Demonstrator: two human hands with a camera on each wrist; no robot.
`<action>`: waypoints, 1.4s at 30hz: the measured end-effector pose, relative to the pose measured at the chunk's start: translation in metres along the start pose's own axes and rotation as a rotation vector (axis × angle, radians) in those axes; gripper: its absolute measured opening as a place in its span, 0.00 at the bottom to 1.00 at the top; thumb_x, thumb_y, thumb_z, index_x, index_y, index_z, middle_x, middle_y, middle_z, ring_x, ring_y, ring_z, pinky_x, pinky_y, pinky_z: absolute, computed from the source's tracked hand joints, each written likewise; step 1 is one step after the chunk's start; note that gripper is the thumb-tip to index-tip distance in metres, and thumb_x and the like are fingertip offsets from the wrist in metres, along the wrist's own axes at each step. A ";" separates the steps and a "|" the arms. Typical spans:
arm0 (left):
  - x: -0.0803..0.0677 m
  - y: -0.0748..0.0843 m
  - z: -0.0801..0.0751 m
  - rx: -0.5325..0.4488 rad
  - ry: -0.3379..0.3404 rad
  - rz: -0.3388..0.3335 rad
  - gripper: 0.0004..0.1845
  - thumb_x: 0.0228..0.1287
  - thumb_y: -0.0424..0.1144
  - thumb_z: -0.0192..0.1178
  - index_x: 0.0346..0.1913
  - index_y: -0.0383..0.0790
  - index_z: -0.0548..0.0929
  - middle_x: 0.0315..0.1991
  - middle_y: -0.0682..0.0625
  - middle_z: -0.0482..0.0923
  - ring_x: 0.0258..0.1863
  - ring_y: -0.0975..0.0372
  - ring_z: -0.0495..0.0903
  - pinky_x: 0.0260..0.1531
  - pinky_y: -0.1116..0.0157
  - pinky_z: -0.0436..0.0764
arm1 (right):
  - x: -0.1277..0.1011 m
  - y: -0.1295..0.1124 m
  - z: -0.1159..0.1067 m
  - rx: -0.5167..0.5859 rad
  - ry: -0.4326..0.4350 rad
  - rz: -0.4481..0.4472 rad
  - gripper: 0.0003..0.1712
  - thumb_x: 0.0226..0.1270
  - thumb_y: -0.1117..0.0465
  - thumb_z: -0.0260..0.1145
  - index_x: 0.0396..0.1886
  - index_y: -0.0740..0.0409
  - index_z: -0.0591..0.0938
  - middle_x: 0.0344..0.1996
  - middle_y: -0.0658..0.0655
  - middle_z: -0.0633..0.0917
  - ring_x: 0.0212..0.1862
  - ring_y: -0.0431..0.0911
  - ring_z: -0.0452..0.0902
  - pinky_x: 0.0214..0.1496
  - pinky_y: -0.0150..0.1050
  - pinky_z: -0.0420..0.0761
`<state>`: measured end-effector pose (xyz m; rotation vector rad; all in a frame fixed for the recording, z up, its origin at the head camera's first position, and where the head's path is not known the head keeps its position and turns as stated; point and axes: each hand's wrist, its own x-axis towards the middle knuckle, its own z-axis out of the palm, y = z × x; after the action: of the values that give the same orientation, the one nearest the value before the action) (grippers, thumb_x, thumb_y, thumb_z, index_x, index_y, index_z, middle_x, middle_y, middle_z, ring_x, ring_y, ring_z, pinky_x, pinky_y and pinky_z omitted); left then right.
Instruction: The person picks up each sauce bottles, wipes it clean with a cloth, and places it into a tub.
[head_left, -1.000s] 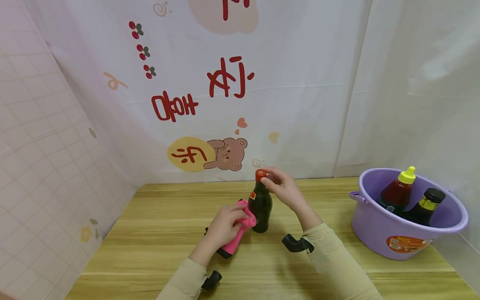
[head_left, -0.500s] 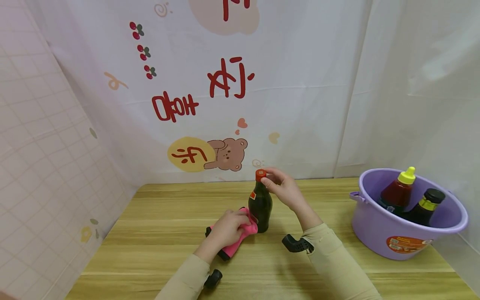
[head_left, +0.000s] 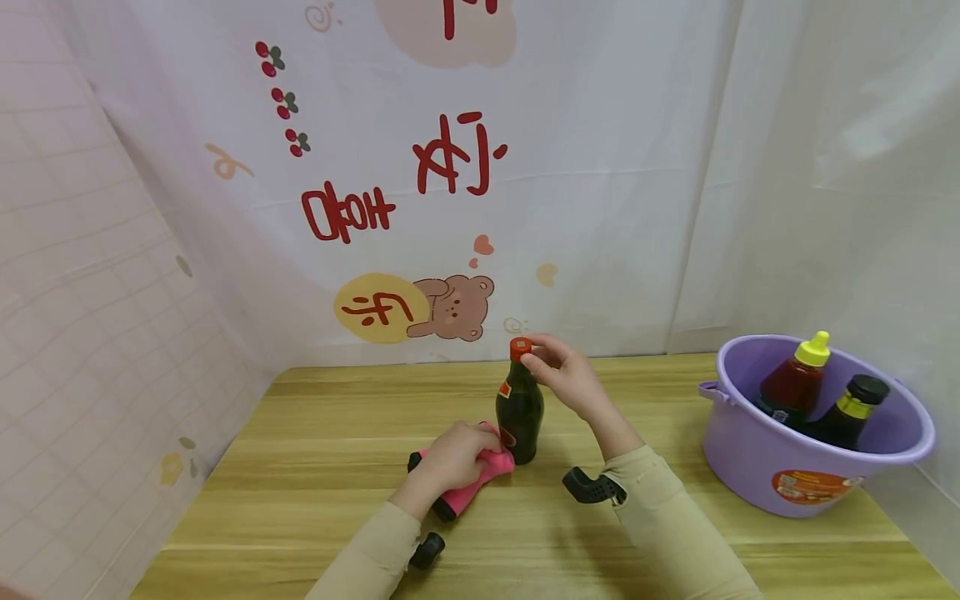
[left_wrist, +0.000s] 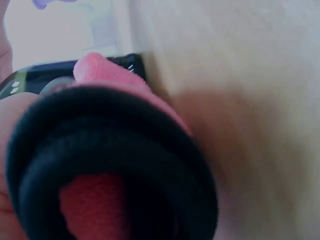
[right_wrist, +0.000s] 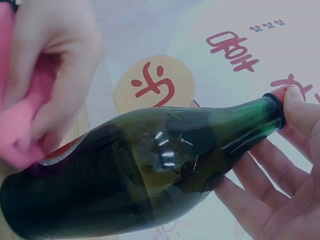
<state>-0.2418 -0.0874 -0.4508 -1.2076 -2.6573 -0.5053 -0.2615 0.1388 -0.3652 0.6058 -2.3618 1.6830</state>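
A dark green glass bottle (head_left: 519,412) with a red cap (head_left: 521,347) stands upright on the wooden table (head_left: 337,467). My right hand (head_left: 564,375) pinches the cap from the right. My left hand (head_left: 452,457) grips a pink cloth (head_left: 471,487) with a black edge and presses it against the bottle's lower left side. In the right wrist view the bottle (right_wrist: 150,165) fills the frame, with the cloth (right_wrist: 22,125) at its base and my fingertips (right_wrist: 300,107) on the cap. The left wrist view is mostly blocked by the cloth (left_wrist: 115,145).
A purple plastic basin (head_left: 810,467) sits at the table's right edge, holding a red sauce bottle with a yellow cap (head_left: 795,379) and a dark bottle with a black cap (head_left: 851,412). A white printed curtain (head_left: 450,183) hangs behind the table.
My left hand has slid the pink cloth down the bottle's side, from mid-body to near its base. The right hand stays on the cap.
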 end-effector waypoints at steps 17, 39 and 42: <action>0.018 0.015 -0.091 -0.111 0.420 0.013 0.13 0.56 0.26 0.70 0.42 0.43 0.88 0.52 0.47 0.84 0.57 0.53 0.78 0.56 0.53 0.75 | 0.001 0.001 0.000 -0.003 0.013 0.005 0.23 0.71 0.57 0.66 0.62 0.59 0.78 0.45 0.63 0.85 0.45 0.55 0.82 0.47 0.46 0.84; 0.025 0.031 -0.076 -0.059 0.408 0.065 0.12 0.59 0.30 0.70 0.45 0.44 0.89 0.57 0.46 0.81 0.54 0.48 0.77 0.51 0.53 0.78 | 0.001 0.003 0.001 0.017 0.001 0.001 0.22 0.71 0.58 0.65 0.63 0.57 0.78 0.46 0.64 0.84 0.48 0.55 0.81 0.49 0.49 0.83; 0.023 0.030 -0.074 -0.048 0.395 0.051 0.11 0.59 0.31 0.70 0.44 0.46 0.89 0.57 0.47 0.81 0.52 0.49 0.77 0.47 0.55 0.80 | 0.001 0.004 0.001 0.016 0.002 -0.002 0.22 0.71 0.57 0.65 0.62 0.57 0.78 0.46 0.64 0.85 0.47 0.55 0.81 0.48 0.49 0.83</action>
<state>-0.2324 -0.0802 -0.3687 -1.0562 -2.2879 -0.7191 -0.2638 0.1390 -0.3683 0.6088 -2.3482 1.7026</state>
